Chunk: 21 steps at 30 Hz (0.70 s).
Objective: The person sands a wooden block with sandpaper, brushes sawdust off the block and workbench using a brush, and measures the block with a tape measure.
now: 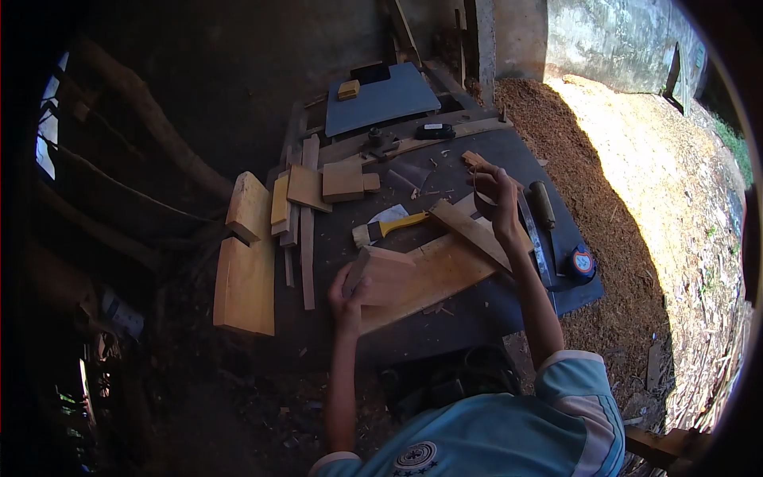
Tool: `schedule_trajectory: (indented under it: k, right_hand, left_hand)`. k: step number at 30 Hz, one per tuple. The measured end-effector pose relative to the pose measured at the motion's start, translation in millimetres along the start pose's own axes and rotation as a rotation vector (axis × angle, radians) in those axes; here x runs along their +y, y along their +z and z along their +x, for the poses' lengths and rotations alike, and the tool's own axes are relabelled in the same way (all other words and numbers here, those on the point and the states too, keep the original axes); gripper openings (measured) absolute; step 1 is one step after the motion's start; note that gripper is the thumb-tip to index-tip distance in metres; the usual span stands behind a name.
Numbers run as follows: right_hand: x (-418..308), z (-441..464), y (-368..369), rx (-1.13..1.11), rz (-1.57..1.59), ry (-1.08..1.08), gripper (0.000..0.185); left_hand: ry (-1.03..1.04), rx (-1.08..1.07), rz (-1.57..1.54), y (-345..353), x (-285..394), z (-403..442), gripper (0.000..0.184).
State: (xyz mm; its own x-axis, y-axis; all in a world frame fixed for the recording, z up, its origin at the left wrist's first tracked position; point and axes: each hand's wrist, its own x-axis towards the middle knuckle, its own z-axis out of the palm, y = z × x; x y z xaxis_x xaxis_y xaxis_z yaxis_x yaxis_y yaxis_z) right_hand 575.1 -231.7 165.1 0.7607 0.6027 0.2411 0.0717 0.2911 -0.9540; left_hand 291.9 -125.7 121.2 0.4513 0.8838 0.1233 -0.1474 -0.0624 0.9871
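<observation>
Dark table (477, 312): left hand (346, 292), six o'clock of the brush (404, 223), fingers clamped on a block (381, 274), best held steady; right hand (498, 197), two o'clock, fingers curled, grip unclear.

Flat rectangular wooden block (388, 280), pinkish-brown, plain-faced, tilted, gripped at one end by the left hand (347, 291), raised above the dark tabletop (485, 312).

Dim wall (262, 56), sunlit wall (604, 40), shavings-strewn ground (588, 183), dark table (477, 308)
</observation>
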Motion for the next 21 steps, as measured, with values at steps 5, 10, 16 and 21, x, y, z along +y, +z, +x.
schedule_trajectory:
  k: [5,10,16,21]
  right_hand:
    - [10,16,-12,0.07,-1.126,-0.28,0.038]
    - [37,14,39,-0.458,-1.065,-0.416,0.039]
    - [110,32,93,-0.801,-1.605,-0.509,0.028]
    - [16,6,93,-0.677,-1.127,-0.484,0.019]
  left_hand:
    - [0.069,-0.311,0.361,-13,38,1,0.056]
    - [0.079,-0.68,0.901,-8,71,23,0.061]
    - [0.003,-0.722,0.776,-17,39,41,0.057]
    - [-0.219,-0.708,0.529,-31,27,54,0.055]
